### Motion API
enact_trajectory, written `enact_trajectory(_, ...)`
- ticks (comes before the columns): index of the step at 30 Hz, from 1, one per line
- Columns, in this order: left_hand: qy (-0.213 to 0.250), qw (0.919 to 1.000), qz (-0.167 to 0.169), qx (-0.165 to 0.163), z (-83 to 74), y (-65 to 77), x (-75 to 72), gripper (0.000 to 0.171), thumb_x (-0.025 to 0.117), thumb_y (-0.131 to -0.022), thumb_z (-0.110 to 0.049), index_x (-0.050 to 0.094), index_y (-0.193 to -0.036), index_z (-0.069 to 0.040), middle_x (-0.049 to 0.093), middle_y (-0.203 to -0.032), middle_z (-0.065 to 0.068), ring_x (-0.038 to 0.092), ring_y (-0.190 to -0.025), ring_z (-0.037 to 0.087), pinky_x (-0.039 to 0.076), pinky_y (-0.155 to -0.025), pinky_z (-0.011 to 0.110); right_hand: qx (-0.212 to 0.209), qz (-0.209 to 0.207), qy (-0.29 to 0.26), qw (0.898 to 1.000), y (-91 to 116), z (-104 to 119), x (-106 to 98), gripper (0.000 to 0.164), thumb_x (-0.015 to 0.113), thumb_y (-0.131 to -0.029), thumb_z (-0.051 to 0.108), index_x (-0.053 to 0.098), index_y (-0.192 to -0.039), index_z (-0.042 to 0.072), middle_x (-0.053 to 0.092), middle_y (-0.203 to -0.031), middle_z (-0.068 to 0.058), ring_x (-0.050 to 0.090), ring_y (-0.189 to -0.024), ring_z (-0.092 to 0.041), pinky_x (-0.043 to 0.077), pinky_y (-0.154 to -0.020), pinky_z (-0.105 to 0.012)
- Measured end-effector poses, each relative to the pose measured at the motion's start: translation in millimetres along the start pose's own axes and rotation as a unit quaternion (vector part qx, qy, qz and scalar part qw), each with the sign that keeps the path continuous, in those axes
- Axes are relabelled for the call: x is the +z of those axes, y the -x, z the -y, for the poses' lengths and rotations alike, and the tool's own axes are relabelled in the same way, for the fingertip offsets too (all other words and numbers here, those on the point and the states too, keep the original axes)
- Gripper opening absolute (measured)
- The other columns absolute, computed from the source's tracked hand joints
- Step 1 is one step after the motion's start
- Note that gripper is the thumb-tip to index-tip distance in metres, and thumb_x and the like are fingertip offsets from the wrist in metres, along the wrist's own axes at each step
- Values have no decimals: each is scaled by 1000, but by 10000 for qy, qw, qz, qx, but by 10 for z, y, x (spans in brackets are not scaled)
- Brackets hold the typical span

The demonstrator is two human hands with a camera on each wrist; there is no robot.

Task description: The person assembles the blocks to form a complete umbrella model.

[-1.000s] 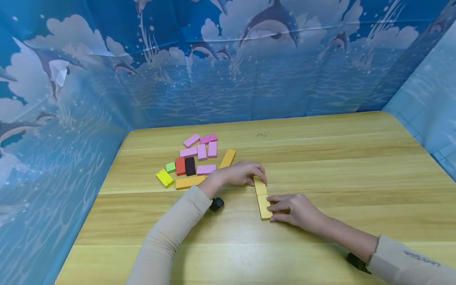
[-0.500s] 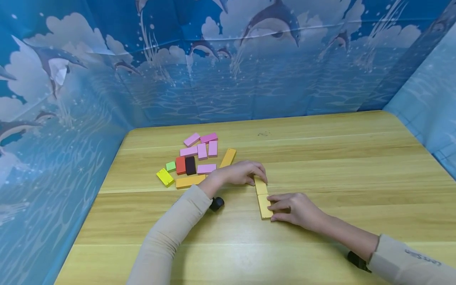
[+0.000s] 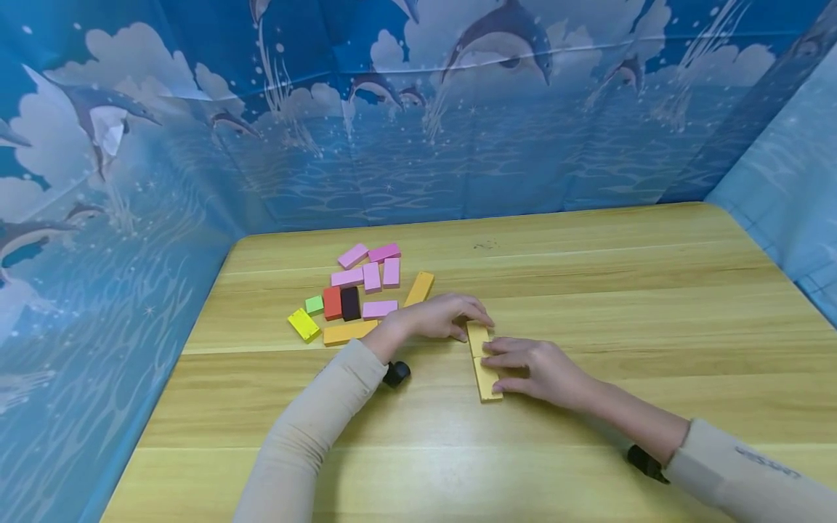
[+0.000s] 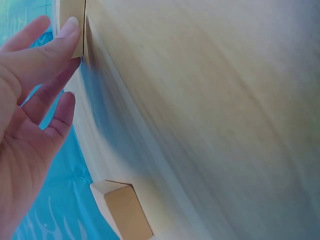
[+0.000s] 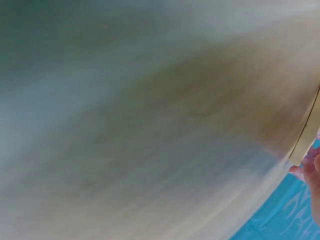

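Two pale yellow blocks lie end to end on the wooden table in the head view, a far block (image 3: pixel 478 340) and a near block (image 3: pixel 484 381). My left hand (image 3: pixel 443 317) pinches the far block at its far end. The left wrist view shows the thumb (image 4: pixel 60 42) against the block's side, with fingers on the other side. My right hand (image 3: pixel 546 369) reaches in from the right. Two of its extended fingers rest over the blocks around their seam, and its thumb touches the near block's right edge.
Left of the hands lie several pink blocks (image 3: pixel 371 277), a red block (image 3: pixel 332 303), a black block (image 3: pixel 350 303), a green block (image 3: pixel 314 305) and a yellow block (image 3: pixel 304 325). Two orange blocks, one slanted (image 3: pixel 419 288) and one lengthwise (image 3: pixel 349 333), lie near my left wrist.
My right hand has shifted slightly away from me and left, its fingers moving from the near block's right edge onto the tops around the seam. My left hand stays almost still.
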State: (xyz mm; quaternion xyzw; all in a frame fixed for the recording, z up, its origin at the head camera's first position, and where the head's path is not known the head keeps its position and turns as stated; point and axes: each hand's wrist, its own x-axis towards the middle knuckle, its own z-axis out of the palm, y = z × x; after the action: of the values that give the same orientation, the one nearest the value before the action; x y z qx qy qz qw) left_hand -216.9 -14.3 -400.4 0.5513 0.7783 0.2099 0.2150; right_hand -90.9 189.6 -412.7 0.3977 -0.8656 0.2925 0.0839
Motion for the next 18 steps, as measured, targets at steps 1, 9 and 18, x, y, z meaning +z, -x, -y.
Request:
enact_trajectory(1,6,10000,-14,-16,4,5,-1,45,67,-84,-4,58,-127,-10,55,-126,1,47,-118,12,32,-100,20,-47,28,56,10000,-15,-8,1,38,79,-73,22,72,-106,5,63,-117,-14,59,-108,-30,48,-84,-46)
enact_trajectory(9,225,9995,-161,-171,30,80,-28,52,67,-85,-10,50,-134,-8,51,-133,5,50,-117,14,36,-96,20,-27,513,36,9987,-93,-51,11,41,73,-79,25,67,-113,3,59,-123,-16,52,-116,-35,45,-89,-49)
enact_trajectory(18,590,9956,-596,-420,71,271,-97,51,69,-85,-15,52,-133,-9,52,-133,4,51,-117,17,39,-96,25,92,746,-38,9972,-102,-91,25,38,72,-80,26,69,-108,1,61,-119,-15,55,-113,-33,45,-89,-47)
